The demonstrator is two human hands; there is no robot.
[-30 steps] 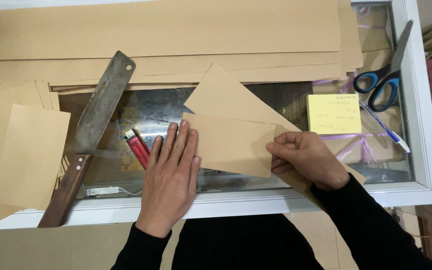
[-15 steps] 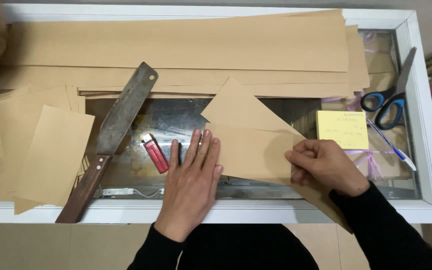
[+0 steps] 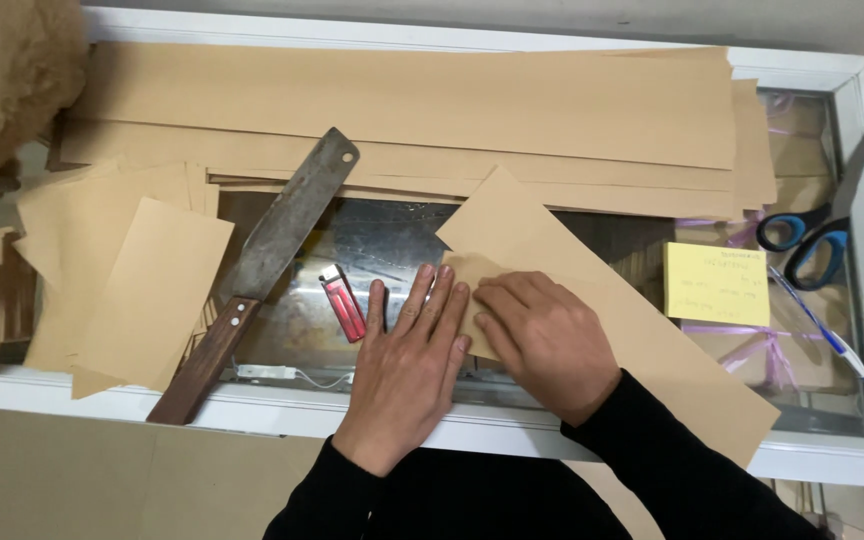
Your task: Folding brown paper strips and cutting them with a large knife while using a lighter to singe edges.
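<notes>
A long strip of brown paper (image 3: 592,290) lies slanted across the glass top, its near left end folded over. My left hand (image 3: 407,360) lies flat with fingers spread on the fold's left edge. Beside it, my right hand (image 3: 542,335) presses down on the folded part with bent fingers. The two hands touch. Just left of my left hand lies a red lighter (image 3: 343,303).
A large cleaver (image 3: 262,265) with a wooden handle lies slanted at the left. Cut brown sheets (image 3: 142,290) are piled at far left, long brown sheets (image 3: 402,100) across the back. A yellow note pad (image 3: 717,283), blue-handled scissors (image 3: 812,235) and a pen (image 3: 817,325) sit at the right.
My right hand has slid left along the folded paper until it meets my left hand. The left hand stays flat on the paper. The view has shifted.
</notes>
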